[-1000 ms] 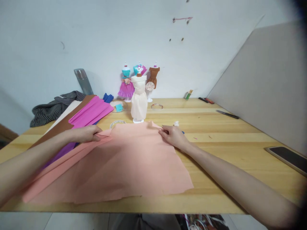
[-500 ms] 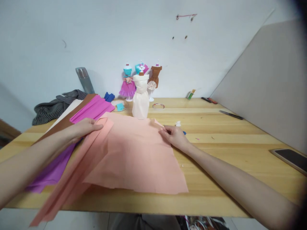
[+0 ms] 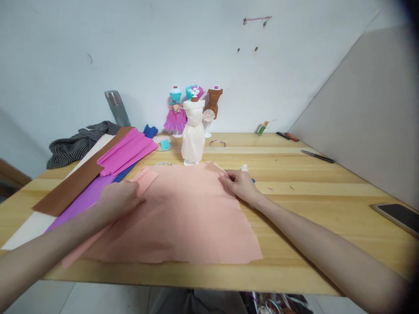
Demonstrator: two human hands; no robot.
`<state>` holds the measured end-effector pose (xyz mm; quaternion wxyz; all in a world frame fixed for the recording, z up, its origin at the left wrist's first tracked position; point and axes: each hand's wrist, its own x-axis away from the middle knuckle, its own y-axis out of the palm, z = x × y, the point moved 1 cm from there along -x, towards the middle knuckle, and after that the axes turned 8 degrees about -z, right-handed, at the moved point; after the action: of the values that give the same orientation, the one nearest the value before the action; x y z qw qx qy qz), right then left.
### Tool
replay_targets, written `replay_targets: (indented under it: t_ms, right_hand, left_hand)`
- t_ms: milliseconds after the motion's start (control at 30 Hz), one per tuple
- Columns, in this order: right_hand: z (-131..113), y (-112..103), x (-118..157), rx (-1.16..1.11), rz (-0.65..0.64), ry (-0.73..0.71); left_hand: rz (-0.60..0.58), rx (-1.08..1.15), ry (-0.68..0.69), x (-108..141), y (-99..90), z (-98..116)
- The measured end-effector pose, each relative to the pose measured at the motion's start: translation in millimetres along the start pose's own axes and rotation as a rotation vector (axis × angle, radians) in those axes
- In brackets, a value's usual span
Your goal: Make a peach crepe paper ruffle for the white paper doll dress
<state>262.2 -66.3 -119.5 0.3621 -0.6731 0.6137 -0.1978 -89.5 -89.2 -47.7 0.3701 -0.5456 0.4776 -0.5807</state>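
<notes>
A wide sheet of peach crepe paper (image 3: 193, 213) lies over the front middle of the table, its left part folded over in a band. My left hand (image 3: 120, 198) is closed round the folded left side, with a short end of the band poking out beyond the fingers. At the upper right corner, my right hand (image 3: 241, 185) pinches the paper's edge between thumb and fingers. Just behind the sheet, a small dress form in a cream dress (image 3: 193, 135) stands upright.
Stacked brown (image 3: 78, 174), magenta (image 3: 129, 150) and purple (image 3: 81, 200) papers lie left, before a striped cloth (image 3: 81, 141) and grey bottle (image 3: 117, 109). More dressed forms (image 3: 176, 113) stand by the wall. Scissors (image 3: 317, 156) and a phone (image 3: 397, 218) lie right.
My left hand has moved down toward me with the folded band, and the sheet now lies flatter and wider to the left. My right hand keeps its pinch, almost in place.
</notes>
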Motion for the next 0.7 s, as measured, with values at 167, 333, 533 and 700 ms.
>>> replay_targets:
  t_ms: [167,333,533,700]
  right_hand:
    - [-2,-1,0,0.006,-0.012,0.000]
    - [-1,-1,0,0.007,-0.023,-0.003]
    - [-1,0,0,0.024,-0.036,-0.020]
    - [0,0,0,0.021,-0.036,-0.020]
  left_hand:
    - [-0.038,-0.124,0.037,-9,-3.8,-15]
    - [-0.001,-0.078,0.030,-8,-4.1,-25]
    - [-0.023,0.132,0.102,-18,6.0,-37]
    - [-0.246,0.498,0.114,-31,12.2,-56]
